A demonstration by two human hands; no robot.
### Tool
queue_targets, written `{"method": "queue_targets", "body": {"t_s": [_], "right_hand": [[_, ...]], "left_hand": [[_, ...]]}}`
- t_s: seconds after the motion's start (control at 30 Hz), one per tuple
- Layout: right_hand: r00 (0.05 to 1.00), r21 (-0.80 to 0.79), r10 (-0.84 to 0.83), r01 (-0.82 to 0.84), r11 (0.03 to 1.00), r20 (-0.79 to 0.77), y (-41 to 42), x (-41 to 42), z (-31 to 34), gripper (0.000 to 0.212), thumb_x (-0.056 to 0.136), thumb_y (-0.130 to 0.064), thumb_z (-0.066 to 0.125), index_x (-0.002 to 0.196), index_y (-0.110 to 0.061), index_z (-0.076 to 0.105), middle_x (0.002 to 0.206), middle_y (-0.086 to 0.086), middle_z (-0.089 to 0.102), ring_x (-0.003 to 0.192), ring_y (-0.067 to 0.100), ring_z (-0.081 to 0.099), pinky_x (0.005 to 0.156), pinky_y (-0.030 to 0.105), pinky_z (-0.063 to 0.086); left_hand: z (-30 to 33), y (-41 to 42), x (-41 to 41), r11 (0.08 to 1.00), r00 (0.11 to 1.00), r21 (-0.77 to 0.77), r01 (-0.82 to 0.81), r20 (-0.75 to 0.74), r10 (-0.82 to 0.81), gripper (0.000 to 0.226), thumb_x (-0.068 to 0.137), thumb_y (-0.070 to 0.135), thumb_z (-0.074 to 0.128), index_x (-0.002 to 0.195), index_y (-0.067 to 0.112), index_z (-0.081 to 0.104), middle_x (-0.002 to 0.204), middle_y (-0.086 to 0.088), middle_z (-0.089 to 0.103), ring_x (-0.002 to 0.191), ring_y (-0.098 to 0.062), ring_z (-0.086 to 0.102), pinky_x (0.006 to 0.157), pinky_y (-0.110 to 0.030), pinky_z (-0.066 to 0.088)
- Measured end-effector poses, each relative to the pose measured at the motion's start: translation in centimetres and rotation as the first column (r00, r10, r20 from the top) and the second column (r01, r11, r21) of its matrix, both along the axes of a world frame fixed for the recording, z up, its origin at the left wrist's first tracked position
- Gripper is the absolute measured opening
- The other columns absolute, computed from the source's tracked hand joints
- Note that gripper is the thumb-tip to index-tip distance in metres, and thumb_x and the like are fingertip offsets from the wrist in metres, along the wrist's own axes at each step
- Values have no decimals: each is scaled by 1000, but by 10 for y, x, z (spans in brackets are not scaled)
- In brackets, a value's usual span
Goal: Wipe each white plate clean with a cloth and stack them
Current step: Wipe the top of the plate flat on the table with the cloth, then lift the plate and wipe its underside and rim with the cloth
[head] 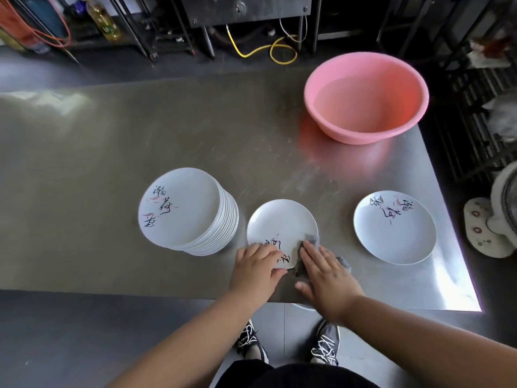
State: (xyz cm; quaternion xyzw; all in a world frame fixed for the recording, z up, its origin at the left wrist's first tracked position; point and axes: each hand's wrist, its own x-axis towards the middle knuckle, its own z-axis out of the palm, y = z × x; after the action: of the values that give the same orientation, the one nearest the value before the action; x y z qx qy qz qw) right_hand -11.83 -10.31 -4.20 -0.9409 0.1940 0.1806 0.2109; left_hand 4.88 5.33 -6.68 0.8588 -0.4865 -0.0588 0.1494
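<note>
Stainless steel fills the view, a broad brushed-metal table [140,130] in a dim kitchen, and right at its near edge sits the middle plate [281,222], white with black brush lettering and pink strokes on its near side. Everything reads off that plate. Just to its left, nearly touching, stands the tall stack of plates [181,208], the same lettering showing on the top one, the rims of many more showing down its right flank. Off to the right of the middle plate, well apart, a single plate [394,228] lies flat on the steel with its lettering turned toward the far side. Farther back and to the right, near the table's far corner, sits a pink basin [366,96], round and deep. Now the hands: the left hand [256,268] is down on the middle plate's near-left rim, fingers laid over the lettering, slightly bent, thumb at the near edge, steadying it. The right hand [326,271] lies flat with fingers straight and together, pressing a grey cloth [313,239] against the plate's near-right edge; the cloth peeks out beyond the fingertips and again past the little-finger side, part on the plate, part on the table. Beyond the table's far side, yellow cable [263,49] loops on the floor under dark metal frames, and below the near edge a pair of laced sneakers [326,345] stands on the grey floor.
</note>
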Motion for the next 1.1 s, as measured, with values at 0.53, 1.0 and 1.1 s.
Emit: {"method": "queue_targets", "body": {"t_s": [0.53,1.0,1.1], "right_hand": [[986,-127,-11,32,991,165,-30,24,-9,75,101,-59,42,160,-13,42,171,3,29,154,36,34,127,45,19],[949,-24,-55,66,998,309,-3,5,1,34,80,-11,69,112,-19,73,109,3,72,81,35,73,61,40,59],[941,14,-314,315,949,124,-30,17,19,17,101,-31,53,117,-27,57,100,4,74,83,36,70,62,39,48]], "left_hand": [[8,-1,3,999,998,48,7,-68,-3,42,80,39,86,121,41,75,123,16,66,108,-19,61,90,-41,52],[24,-4,6,995,990,86,51,-137,-39,36,89,47,67,124,38,72,129,16,61,119,-19,53,96,-45,48],[38,-8,12,989,989,144,-36,-135,55,44,92,49,56,133,34,64,133,10,55,119,-21,53,95,-42,51]]}}
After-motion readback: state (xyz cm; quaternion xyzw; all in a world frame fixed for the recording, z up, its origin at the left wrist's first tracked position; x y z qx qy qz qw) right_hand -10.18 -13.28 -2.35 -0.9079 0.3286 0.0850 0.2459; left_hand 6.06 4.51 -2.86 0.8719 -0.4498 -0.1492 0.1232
